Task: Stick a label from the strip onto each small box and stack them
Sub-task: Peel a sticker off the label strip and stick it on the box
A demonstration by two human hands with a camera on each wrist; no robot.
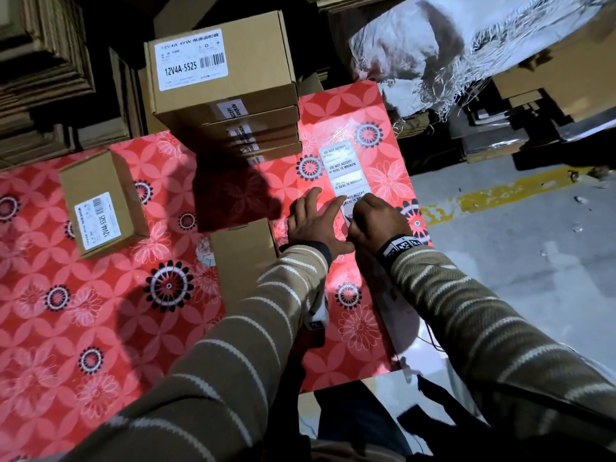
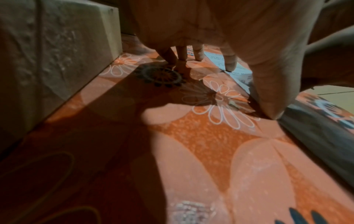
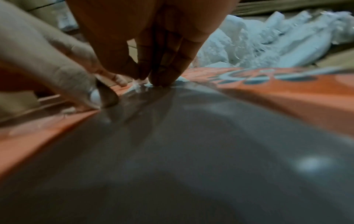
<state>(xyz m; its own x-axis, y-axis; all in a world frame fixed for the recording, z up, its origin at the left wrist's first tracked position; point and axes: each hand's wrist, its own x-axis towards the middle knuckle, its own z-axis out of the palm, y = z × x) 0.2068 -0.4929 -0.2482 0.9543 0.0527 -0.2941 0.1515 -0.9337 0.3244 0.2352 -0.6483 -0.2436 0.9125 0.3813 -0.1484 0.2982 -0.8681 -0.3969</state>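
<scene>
The left hand (image 1: pixel 311 221) presses spread fingers beside the label strip (image 1: pixel 343 173). The right hand (image 1: pixel 376 221) apparently pinches a label (image 3: pixel 138 86) at its near end.

Fingers pinching at a white label on a red patterned table

At upper centre the right hand (image 3: pixel 153 45) points down, its fingertips (image 3: pixel 159 80) bunched on a small white label (image 3: pixel 139 86) lying on the red cloth (image 3: pixel 287 98). From the left of the frame the left hand (image 3: pixel 47 63) reaches in, thumb pressed to the surface. Crumpled white sacking (image 3: pixel 268 45) fills the upper right; the blurred grey foreground is unclear.
</scene>
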